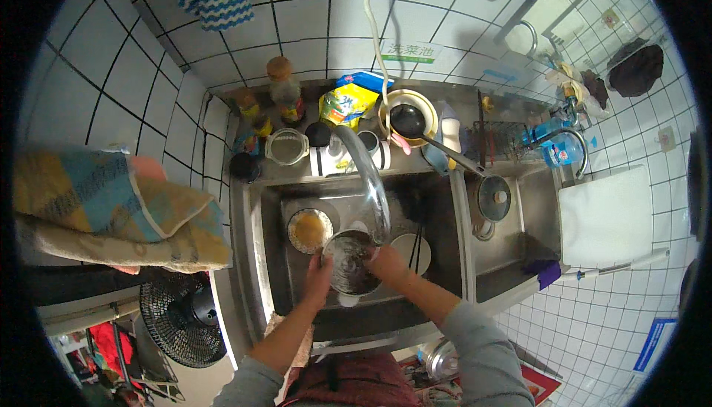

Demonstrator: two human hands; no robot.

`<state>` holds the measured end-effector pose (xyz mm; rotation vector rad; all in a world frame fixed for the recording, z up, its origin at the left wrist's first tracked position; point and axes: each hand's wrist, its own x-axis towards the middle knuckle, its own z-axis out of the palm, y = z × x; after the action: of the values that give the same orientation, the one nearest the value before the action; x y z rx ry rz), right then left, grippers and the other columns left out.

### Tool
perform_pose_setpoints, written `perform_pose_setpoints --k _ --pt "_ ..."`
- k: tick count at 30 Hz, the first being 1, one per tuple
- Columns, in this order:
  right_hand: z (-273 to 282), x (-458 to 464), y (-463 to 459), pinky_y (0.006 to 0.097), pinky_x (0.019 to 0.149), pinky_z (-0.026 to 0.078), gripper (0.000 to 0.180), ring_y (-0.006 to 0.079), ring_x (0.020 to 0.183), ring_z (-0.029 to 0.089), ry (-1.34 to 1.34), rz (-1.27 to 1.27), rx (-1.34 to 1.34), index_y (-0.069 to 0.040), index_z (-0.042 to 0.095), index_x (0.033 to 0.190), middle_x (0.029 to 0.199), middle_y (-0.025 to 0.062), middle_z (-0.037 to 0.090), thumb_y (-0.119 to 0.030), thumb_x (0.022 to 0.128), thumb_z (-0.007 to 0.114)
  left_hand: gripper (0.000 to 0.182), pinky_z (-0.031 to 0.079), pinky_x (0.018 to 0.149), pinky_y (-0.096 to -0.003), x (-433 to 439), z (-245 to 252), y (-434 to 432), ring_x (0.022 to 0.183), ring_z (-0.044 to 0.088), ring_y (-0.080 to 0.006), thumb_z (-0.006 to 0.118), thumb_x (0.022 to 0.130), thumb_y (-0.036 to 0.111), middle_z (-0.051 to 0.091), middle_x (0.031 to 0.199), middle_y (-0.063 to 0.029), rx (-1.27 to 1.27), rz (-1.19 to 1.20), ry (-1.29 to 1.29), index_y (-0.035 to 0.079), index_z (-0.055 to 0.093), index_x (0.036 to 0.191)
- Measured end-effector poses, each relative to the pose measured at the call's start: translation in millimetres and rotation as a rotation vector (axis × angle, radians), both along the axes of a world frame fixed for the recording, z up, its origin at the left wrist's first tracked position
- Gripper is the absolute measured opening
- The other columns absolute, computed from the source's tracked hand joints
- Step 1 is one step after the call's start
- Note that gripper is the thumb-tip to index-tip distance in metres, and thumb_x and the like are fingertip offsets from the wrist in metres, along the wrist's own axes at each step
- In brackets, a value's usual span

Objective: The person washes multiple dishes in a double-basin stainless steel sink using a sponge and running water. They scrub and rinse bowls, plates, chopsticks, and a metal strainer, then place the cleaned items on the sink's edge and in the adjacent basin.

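Observation:
Under the curved metal faucet [364, 176], a round metal pot [353, 273] with water in it is held over the left sink basin [428, 290]. My left hand [319, 282] grips the pot's left rim. My right hand [386, 265] is at its right side, fingers partly inside the rim; what they hold, if anything, is hidden. A bowl with yellowish contents [310, 231] stands in the basin, behind and left of the pot. To the right lie a pale plate [424, 251] and dark chopsticks [414, 248].
Behind the basin stand a glass jar [286, 147], a yellow pouch [347, 103], bottles and a black ladle [408, 121] on stacked bowls. A glass lid [494, 198] lies at the right basin. A white cutting board [606, 215] leans at right; a towel [111, 206] hangs left.

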<state>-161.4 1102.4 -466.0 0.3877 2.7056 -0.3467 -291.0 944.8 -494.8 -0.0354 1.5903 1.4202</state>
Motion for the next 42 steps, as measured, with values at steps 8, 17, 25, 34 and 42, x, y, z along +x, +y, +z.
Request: perform_pose_setpoints --k 8,17,25,34,42 --pt "-14.0 -29.3 -45.1 0.0466 0.072 0.051 0.022 0.0376 0.086 0.064 0.476 -0.552 -0.614 -0.008 0.064 0.1 0.093 0.0185 0.065 -0.019 0.081 0.065 0.067 0.054 0.076 -0.0408 15.2 -4.3 5.3 0.104 0.058 -0.0201 0.052 0.09 0.062 0.053 0.127 -0.0071 -0.1 0.058 -0.387 0.014 0.042 0.136" --pt "-23.0 -18.4 -8.6 0.0467 0.08 0.051 0.027 0.0394 0.09 0.063 0.307 -0.706 -0.4 -0.009 0.065 0.108 0.098 0.0195 0.066 -0.024 0.087 0.057 0.076 0.054 0.077 -0.0416 49.8 -12.7 5.4 0.113 0.055 -0.023 0.044 0.091 0.067 0.046 0.135 -0.0063 -0.189 -0.034 -0.348 0.019 0.029 0.148" --pt "45.8 11.1 -38.5 0.045 0.081 0.048 0.049 0.0344 0.09 0.064 0.102 0.03 -0.331 -0.007 0.061 0.112 0.092 0.0161 0.065 -0.05 0.086 0.058 0.075 0.046 0.094 -0.042 -38.6 -26.9 13.1 0.122 0.051 -0.0287 0.047 0.093 0.061 0.05 0.136 -0.0132 -0.328 -0.323 -0.35 0.003 0.041 0.141" --pt "62.0 -0.8 30.1 0.0359 0.079 0.05 0.044 0.0244 0.09 0.063 0.202 -0.716 -1.176 -0.006 0.061 0.111 0.101 0.0101 0.065 -0.033 0.08 0.077 0.051 0.044 0.096 -0.0399 -48.8 9.0 16.1 0.107 0.057 -0.0208 0.054 0.093 0.054 0.06 0.117 -0.0038 0.217 -0.072 -0.707 0.01 0.058 0.119" --pt "32.8 -12.6 31.2 0.0358 0.083 0.047 0.033 0.0255 0.096 0.057 0.649 -1.035 -0.779 -0.002 0.06 0.113 0.108 0.012 0.059 -0.015 0.085 0.069 0.024 0.039 0.07 -0.0234 -25.7 6.9 1.8 0.075 0.047 -0.0065 0.057 0.097 0.032 0.053 0.081 0.0065 0.289 -0.059 -0.272 0.009 0.062 0.091"
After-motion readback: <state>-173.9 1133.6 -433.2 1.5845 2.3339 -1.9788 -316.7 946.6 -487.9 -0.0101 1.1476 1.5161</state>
